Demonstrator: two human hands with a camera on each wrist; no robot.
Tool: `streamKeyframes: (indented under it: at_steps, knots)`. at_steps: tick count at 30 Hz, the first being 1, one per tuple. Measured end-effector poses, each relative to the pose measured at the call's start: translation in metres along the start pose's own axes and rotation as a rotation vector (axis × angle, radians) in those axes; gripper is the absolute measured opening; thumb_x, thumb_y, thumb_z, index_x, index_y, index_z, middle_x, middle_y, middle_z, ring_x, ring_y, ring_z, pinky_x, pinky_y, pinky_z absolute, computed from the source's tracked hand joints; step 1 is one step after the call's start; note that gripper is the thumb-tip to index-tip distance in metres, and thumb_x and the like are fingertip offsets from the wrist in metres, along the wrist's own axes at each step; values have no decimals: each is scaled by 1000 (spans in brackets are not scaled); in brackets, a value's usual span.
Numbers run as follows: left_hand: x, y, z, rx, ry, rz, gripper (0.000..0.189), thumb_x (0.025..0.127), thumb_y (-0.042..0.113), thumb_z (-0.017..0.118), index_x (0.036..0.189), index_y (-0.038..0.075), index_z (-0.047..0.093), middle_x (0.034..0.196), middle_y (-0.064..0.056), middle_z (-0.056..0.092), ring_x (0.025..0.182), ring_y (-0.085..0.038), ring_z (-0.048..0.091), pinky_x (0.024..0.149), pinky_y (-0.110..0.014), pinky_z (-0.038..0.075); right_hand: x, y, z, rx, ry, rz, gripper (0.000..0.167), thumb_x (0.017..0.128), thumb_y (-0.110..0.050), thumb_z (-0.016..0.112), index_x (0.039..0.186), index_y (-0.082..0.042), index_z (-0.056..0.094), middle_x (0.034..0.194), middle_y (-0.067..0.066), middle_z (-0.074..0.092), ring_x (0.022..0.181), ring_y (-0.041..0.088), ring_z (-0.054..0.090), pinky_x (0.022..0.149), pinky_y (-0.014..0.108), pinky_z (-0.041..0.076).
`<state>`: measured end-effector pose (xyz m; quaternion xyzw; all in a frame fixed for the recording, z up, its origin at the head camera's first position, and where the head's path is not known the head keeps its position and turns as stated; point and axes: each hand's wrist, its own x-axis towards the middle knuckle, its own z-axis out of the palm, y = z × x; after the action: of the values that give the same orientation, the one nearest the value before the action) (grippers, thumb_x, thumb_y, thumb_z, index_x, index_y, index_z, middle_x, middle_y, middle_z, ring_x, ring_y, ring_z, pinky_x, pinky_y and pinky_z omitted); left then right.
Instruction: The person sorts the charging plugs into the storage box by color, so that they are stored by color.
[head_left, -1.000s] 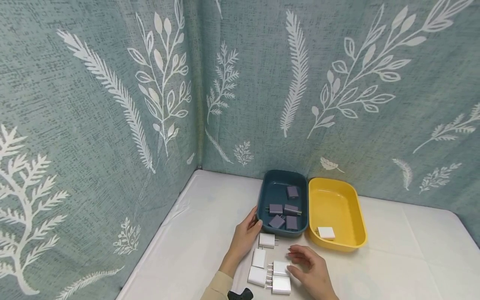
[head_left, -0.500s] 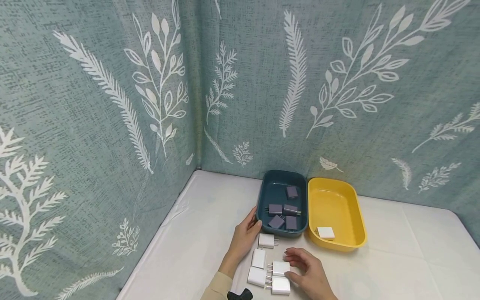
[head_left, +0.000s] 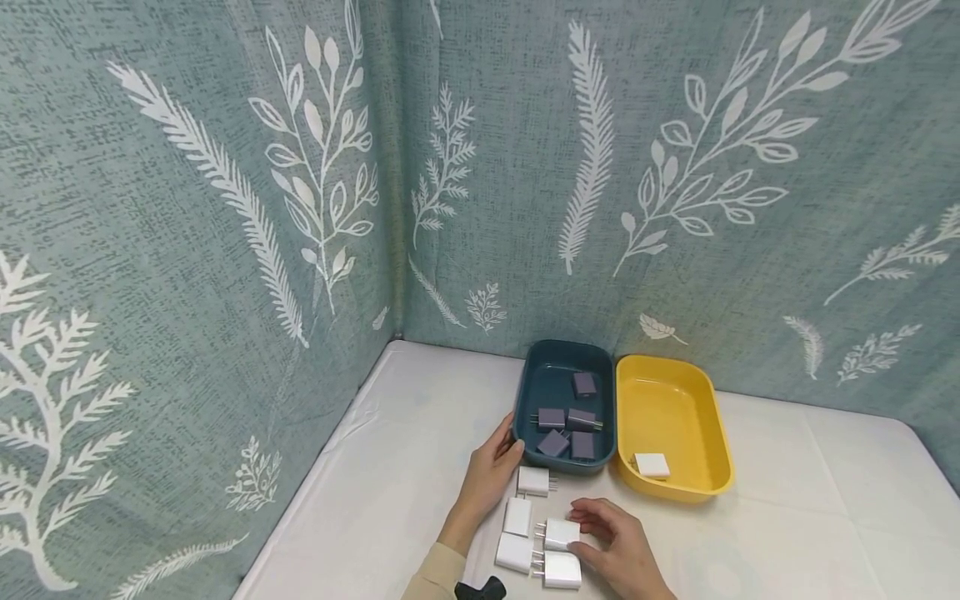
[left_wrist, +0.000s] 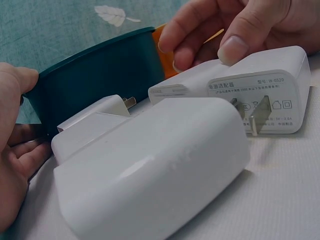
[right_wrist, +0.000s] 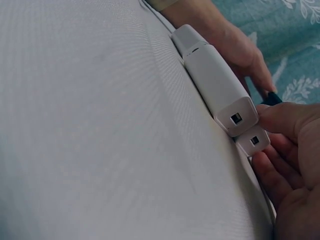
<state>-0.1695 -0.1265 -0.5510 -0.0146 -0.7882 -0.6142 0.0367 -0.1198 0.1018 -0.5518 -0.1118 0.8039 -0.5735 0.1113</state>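
Observation:
My left hand (head_left: 489, 471) holds the near left corner of a dark blue tray (head_left: 531, 375), with the thumb at its front. Several dark purple chargers (head_left: 551, 419) lie inside that tray. My right hand (head_left: 618, 543) pinches a white charger (head_left: 562, 534), thumb on its near side and fingers beyond it. Another white charger (head_left: 562, 570) lies just in front of it, its prongs (left_wrist: 261, 111) showing in the left wrist view. To the left are further white chargers (head_left: 514, 552) on the cloth. The right wrist view shows the right hand (right_wrist: 295, 165) with its thumb beside the chargers' port ends.
A yellow tray (head_left: 675, 408) stands against the right side of the blue one, with one white charger (head_left: 651, 466) in it. White cloth (head_left: 810, 500) covers the table. Patterned teal curtains (head_left: 510, 208) hang behind and to the left.
My right hand has moved slightly left, closing thumb and fingers in on the white charger, which has barely shifted. My left hand has stayed on the blue tray.

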Motion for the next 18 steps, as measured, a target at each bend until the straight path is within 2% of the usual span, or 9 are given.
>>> streamKeyframes:
  at_steps: [6, 11, 14, 18]
  knots:
    - [0, 0, -1, 7, -7, -12, 55, 100, 36, 53, 151, 27, 36, 150, -9, 46, 137, -24, 48, 112, -36, 42, 0, 2, 4, -45, 137, -39, 48, 66, 3, 85, 110, -8, 68, 106, 3, 68, 92, 4, 65, 82, 16, 58]
    - [0, 1, 0, 9, -13, -40, 56, 100, 40, 52, 152, 29, 35, 151, -5, 45, 138, -20, 47, 113, -33, 41, -1, 4, 6, -67, 275, -133, 52, 60, 13, 83, 107, -3, 68, 102, 4, 70, 91, 5, 67, 80, 20, 60]
    - [0, 0, 0, 11, -13, -33, 56, 100, 40, 52, 152, 28, 34, 151, -6, 45, 138, -21, 47, 113, -34, 41, -1, 5, 6, -66, 291, -168, 56, 57, 16, 83, 109, 0, 67, 102, 6, 69, 91, 5, 66, 80, 22, 61]
    - [-1, 0, 0, 8, -14, -25, 56, 100, 40, 52, 152, 27, 34, 151, -7, 45, 137, -22, 47, 113, -34, 41, -2, 5, 5, -93, 273, -149, 63, 55, 15, 84, 113, -2, 66, 105, 3, 69, 93, 5, 66, 86, 20, 59]
